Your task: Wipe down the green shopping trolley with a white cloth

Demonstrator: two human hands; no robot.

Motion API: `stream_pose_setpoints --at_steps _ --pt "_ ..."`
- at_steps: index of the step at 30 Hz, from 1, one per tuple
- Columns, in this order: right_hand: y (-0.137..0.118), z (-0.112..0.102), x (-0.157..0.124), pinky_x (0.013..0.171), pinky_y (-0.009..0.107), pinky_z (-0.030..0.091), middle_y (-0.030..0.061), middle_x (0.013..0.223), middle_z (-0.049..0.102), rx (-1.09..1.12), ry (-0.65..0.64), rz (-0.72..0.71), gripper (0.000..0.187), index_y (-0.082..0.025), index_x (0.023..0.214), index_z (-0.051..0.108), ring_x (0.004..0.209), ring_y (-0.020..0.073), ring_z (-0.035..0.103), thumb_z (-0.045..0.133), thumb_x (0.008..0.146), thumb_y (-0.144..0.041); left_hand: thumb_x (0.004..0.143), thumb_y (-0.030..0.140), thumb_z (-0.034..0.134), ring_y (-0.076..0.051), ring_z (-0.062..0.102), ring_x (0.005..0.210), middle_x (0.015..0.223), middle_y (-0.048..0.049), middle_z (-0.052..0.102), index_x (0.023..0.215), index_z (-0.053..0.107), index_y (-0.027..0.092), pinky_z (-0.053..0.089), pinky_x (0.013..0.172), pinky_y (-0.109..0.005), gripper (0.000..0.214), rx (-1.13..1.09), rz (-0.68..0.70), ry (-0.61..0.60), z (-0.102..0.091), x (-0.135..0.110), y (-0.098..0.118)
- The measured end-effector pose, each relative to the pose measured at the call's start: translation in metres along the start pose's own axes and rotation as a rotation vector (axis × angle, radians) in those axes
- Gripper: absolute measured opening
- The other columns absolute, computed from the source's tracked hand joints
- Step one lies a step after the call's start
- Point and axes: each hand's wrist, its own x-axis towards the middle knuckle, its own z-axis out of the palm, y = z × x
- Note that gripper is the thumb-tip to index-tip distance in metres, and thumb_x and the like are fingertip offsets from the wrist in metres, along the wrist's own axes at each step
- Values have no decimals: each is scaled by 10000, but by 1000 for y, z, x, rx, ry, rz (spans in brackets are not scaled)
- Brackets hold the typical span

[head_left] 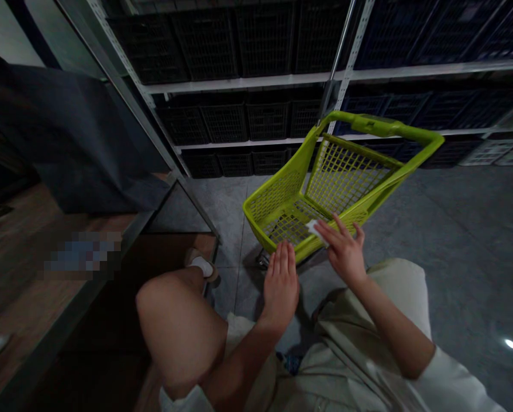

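A yellow-green plastic shopping cart (277, 212) with lattice walls stands on the floor in front of my knees. My left hand (282, 286) reaches its near corner, the fingers straight, side by side and flat against the rim. Further right along the near side, my right hand (346, 252) has a small crumpled white tissue (314, 226) under its index and middle fingers, at the top edge. The other fingers of that hand are raised and spread. Only part of the tissue shows, and I cannot tell whether it is paper or cloth.
To the left runs a wooden bench (37, 320) with a metal edge, bearing a dark grey bag (85, 131) and a blurred item (82, 252). Behind the cart, white metal shelving (239, 83) holds rows of dark crates (222, 117). Grey tiles (466, 246) cover the floor.
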Motion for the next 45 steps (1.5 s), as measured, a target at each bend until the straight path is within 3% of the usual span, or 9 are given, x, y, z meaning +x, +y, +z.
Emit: stream_pose_setpoints --at_steps 4,11,19,27,30,35,38,42,45 --pt "37 2 13 1148 613 162 48 1415 615 -95 141 175 613 -300 1399 543 1472 313 361 457 833 -80 925 153 474 -270 341 1488 1601 -182 356 1535 296 8 371 1200 -415 652 -20 3 3 -1 0 1" --pt "-51 9 -19 1163 448 199 102 1490 536 137 -81 -234 680 -232 1512 392 1415 200 458 405 857 -49 933 160 474 -292 350 1482 1587 -206 370 1513 328 -24 361 1205 -428 625 -3 6 9 3 1 1" --pt "42 4 21 1136 536 171 86 1357 658 -73 152 58 576 -245 1324 591 1360 270 524 446 807 -37 922 163 478 -264 351 1484 1591 -175 383 1529 329 37 376 1194 -409 638 -21 0 16 1 0 3" --pt "-49 13 -11 1155 452 201 108 1484 540 91 -69 -246 683 -215 1482 428 1411 191 462 400 830 -16 934 170 463 -285 323 1496 1581 -208 385 1524 319 3 354 1203 -436 630 -35 -17 14 5 0 3" --pt "-20 9 -5 1173 487 160 94 1451 578 70 -86 -334 682 -246 1480 432 1380 196 500 401 839 -16 932 164 463 -283 338 1489 1587 -199 378 1529 310 9 349 1206 -424 636 -45 -5 11 4 0 2" --pt "48 5 18 1181 543 164 95 1380 640 -105 111 12 674 -242 1396 535 1329 243 558 416 781 9 917 163 483 -273 365 1476 1590 -174 384 1541 306 42 364 1198 -410 660 -59 1 21 1 1 3" --pt "22 10 10 1196 540 170 101 1416 610 -86 101 53 732 -232 1443 487 1362 248 525 428 755 12 912 152 480 -269 358 1481 1590 -167 387 1546 298 58 373 1193 -420 667 -65 -1 29 3 1 4" --pt "-41 16 -12 1193 445 240 103 1490 538 70 -36 -207 776 -201 1531 360 1432 194 437 408 784 3 923 150 463 -285 325 1495 1591 -202 367 1528 301 -3 353 1206 -431 644 -39 -9 15 5 1 3" --pt "-32 12 -9 1204 462 202 87 1484 547 91 -80 -346 731 -226 1522 376 1430 182 437 384 826 -4 933 161 451 -283 312 1500 1598 -203 352 1534 289 1 343 1210 -435 643 -38 -11 0 4 1 1"
